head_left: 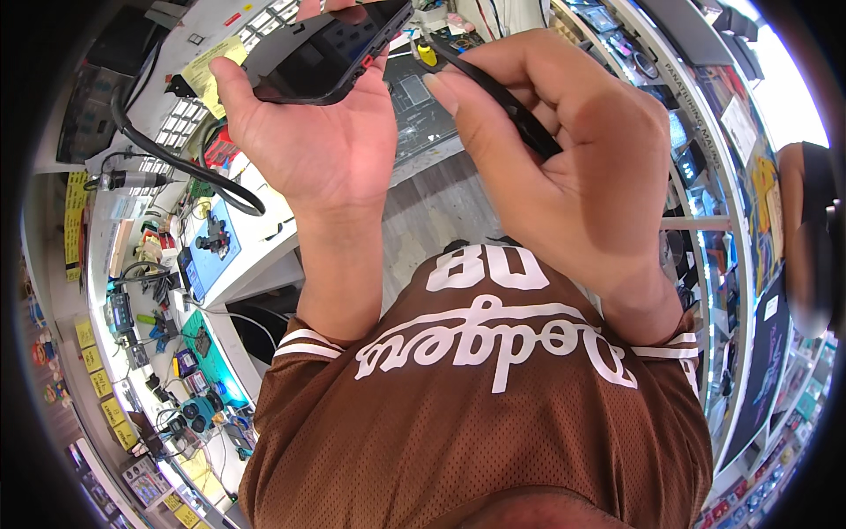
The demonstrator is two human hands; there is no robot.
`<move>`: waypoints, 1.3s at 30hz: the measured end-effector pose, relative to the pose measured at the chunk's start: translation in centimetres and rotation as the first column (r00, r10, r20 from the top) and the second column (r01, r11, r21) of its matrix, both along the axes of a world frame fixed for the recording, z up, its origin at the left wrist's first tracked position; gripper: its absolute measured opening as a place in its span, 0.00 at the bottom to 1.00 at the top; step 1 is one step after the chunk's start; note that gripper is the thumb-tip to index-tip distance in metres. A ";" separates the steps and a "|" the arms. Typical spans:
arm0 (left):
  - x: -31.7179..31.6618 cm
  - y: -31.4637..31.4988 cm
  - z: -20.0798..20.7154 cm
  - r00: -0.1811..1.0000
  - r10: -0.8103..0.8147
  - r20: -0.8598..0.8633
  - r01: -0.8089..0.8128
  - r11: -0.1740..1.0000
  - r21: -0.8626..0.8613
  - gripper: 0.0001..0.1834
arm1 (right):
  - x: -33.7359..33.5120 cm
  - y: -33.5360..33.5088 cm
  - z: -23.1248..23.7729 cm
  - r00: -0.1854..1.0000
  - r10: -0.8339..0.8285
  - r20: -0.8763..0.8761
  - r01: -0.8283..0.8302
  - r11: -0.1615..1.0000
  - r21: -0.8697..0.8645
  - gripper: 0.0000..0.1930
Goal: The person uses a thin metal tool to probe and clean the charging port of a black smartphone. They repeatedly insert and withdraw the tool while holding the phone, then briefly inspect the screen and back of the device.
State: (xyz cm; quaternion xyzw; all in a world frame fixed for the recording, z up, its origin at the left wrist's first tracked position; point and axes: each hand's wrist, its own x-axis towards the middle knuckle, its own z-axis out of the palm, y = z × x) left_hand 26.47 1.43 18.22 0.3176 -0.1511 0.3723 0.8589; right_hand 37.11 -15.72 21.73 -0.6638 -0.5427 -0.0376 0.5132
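Near the top of the head view, my left hand (pixel 313 150) is closed around a black smartphone (pixel 330 55), palm up beneath it. The phone is tilted, its dark glossy face shows reflections, and a small red part sits on its near edge. To the right, my right hand (pixel 582 150) pinches a pair of slim black tweezers (pixel 507 101) between thumb and fingers. Their tip points up and left toward the phone, apart from it as far as I can see. The far end of the phone and some left fingers are cut off by the upper edge.
Beyond the hands lies a dark work mat (pixel 421 115) with a small yellow item (pixel 427 55). A thick black cable (pixel 167 159) loops at left, above a blue mat (pixel 218 251) and cluttered bench. Glass display shelves (pixel 709 225) line the right; another person's arm (pixel 806 238) shows there.
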 end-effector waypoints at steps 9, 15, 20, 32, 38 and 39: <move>2.0 -3.3 2.2 0.910 0.372 -0.180 -0.385 0.922 -0.037 0.25 | -0.5 0.5 -0.1 0.930 0.148 -0.335 -0.134 0.989 0.064 0.07; 2.1 -3.8 2.9 0.858 0.448 -0.250 -0.497 0.848 -0.184 0.22 | -1.0 0.1 0.8 0.947 0.044 -0.317 -0.061 0.997 -0.042 0.09; 1.3 -3.0 1.7 0.935 0.330 -0.126 -0.347 0.927 -0.145 0.23 | -0.9 0.0 -0.5 0.997 -0.065 0.042 0.059 0.988 0.143 0.09; -2.0 -4.1 3.0 0.965 -0.241 -0.100 0.200 0.930 -0.309 0.37 | 2.0 -2.5 -0.2 0.846 0.114 -0.521 0.022 0.969 0.248 0.09; -2.2 -8.5 6.4 0.773 -0.632 -0.062 0.582 0.744 -0.327 0.42 | 7.6 -7.5 -4.1 0.726 -0.169 -0.667 0.386 0.902 0.192 0.12; -2.3 -8.8 6.7 0.744 -0.667 -0.044 0.619 0.712 -0.332 0.42 | 7.8 -8.2 -5.2 0.713 -0.162 -0.682 0.383 0.905 0.186 0.12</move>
